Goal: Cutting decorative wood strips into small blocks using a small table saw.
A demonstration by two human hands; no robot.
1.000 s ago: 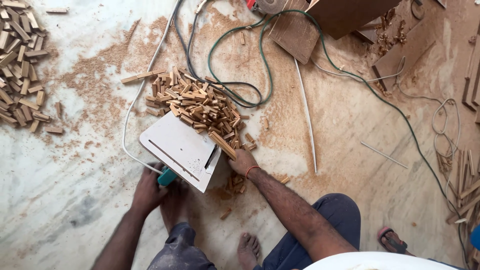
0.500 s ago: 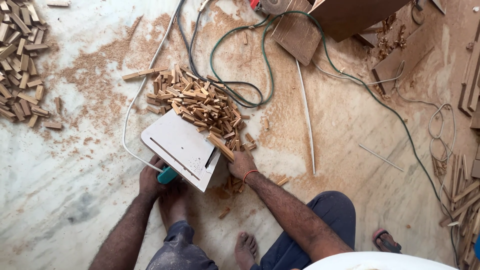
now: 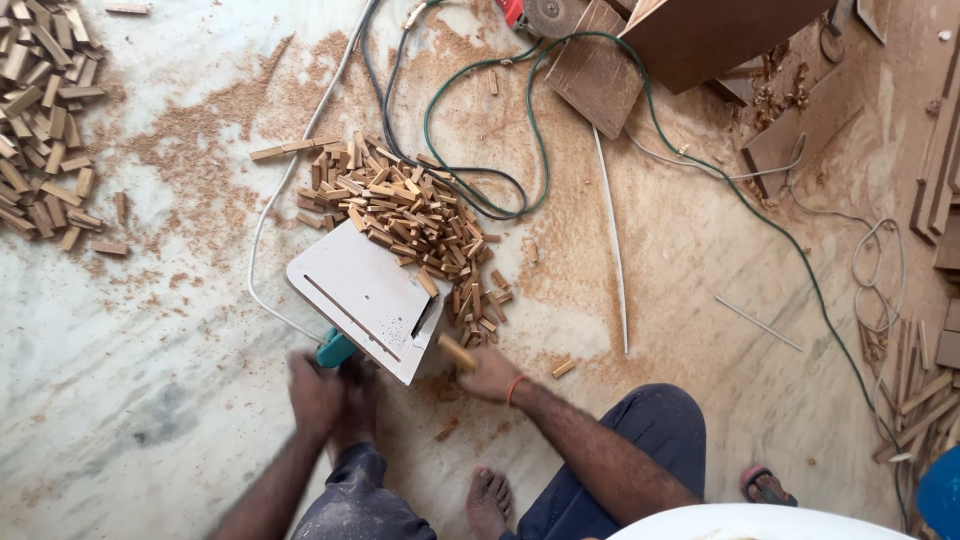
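A white flat saw table (image 3: 358, 292) with a slot lies on the floor in front of me, a teal tool body (image 3: 334, 349) showing under its near edge. My right hand (image 3: 487, 373) grips a short wooden block (image 3: 456, 351) beside the table's near right corner. My left hand (image 3: 314, 393) is blurred, just below the teal tool; whether it holds anything is unclear. A heap of small cut wooden blocks (image 3: 410, 215) lies behind the table.
Another pile of wooden blocks (image 3: 45, 110) sits at the far left. Green and black cables (image 3: 480, 140) and a white cord (image 3: 262, 220) loop over the sawdust-covered floor. Boards (image 3: 598, 72) and a circular saw (image 3: 545, 14) lie at the top. My bare feet (image 3: 489, 503) are below.
My right hand has drawn back from the table's edge toward me with a block in it. My left hand has dropped lower and is blurred by motion.
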